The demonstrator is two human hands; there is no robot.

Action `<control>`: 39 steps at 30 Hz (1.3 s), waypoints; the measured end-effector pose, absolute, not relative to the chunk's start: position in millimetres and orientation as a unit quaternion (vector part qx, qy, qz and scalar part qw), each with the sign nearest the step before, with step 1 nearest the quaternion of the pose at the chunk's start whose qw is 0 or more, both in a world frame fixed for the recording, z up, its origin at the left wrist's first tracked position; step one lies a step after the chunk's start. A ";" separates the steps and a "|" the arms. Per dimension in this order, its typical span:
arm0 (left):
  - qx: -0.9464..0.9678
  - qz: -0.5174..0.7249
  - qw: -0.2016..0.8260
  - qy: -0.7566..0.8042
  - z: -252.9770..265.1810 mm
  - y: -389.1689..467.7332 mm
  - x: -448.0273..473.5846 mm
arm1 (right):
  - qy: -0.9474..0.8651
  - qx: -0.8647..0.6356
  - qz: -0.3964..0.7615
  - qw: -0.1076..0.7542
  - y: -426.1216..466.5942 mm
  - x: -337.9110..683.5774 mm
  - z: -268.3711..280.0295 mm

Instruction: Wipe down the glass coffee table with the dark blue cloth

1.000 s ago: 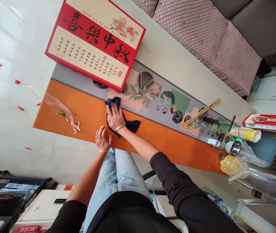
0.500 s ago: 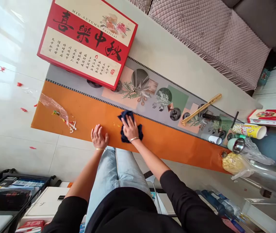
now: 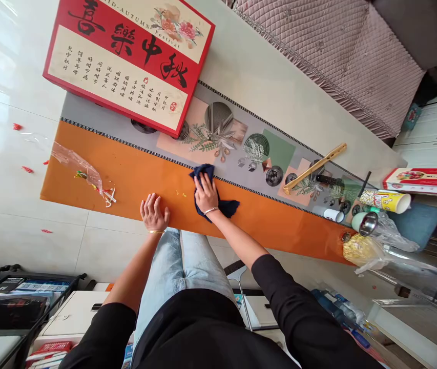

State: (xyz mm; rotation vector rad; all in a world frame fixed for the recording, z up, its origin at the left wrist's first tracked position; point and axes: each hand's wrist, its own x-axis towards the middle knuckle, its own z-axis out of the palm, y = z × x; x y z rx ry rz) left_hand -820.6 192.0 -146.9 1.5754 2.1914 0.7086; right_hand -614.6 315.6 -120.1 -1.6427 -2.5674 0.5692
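Observation:
My right hand presses down on a dark blue cloth, which spreads out bunched beneath the palm and fingers. The cloth lies on the orange tabletop, its upper end reaching the black-edged border of the grey patterned table runner. Small yellow crumbs lie just left of the cloth. My left hand rests on the table's near edge, fingers stretched out, with nothing in it.
A red and cream gift box stands at the back left. A clear plastic wrapper lies at the left end. Toward the right are a wooden stick, a white cup, a popcorn bucket and a bagged yellow snack.
My right hand has turned a little, and the cloth's lower corner now spreads further right. More crumbs show left of it. The whole view has shifted slightly; my left hand stays at the edge.

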 end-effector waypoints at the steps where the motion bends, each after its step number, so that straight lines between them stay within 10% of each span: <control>1: 0.557 0.250 0.172 0.773 -146.7 192.3 -820.5 | -0.834 -0.515 0.194 0.022 323.2 -628.3 -118.4; 39: 0.550 0.249 0.193 0.774 -145.3 194.3 -821.0 | -0.826 -0.539 0.161 -0.018 290.7 -563.7 -104.7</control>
